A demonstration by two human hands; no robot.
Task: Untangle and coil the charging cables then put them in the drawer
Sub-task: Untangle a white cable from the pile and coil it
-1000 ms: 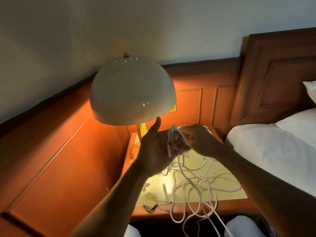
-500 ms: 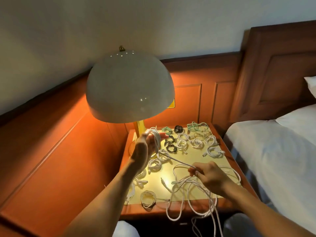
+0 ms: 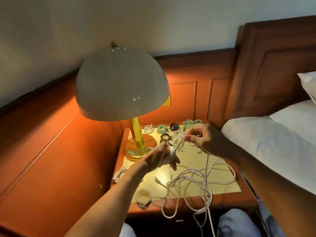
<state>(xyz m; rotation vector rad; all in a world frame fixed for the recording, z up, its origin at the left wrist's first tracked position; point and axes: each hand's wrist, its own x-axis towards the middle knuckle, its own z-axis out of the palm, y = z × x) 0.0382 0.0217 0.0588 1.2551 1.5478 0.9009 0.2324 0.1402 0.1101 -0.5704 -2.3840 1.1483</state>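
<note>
Nightstand (image 3: 193, 162) top: left hand (image 3: 158, 157) grips white cable coil (image 3: 169, 155), right hand (image 3: 206, 139) pinches its strand (image 3: 179, 144) just above-right; wrap taut, even loops.

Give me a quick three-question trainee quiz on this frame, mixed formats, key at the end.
1. True or false: the left hand grips a coil of white cable.
2. What does the right hand pinch? A) a black coil B) a strand of white cable C) the lamp base
3. Fill in: the loose tangle spills over the nightstand's ____ edge.
Key: 1 true; 2 B; 3 front.
</note>
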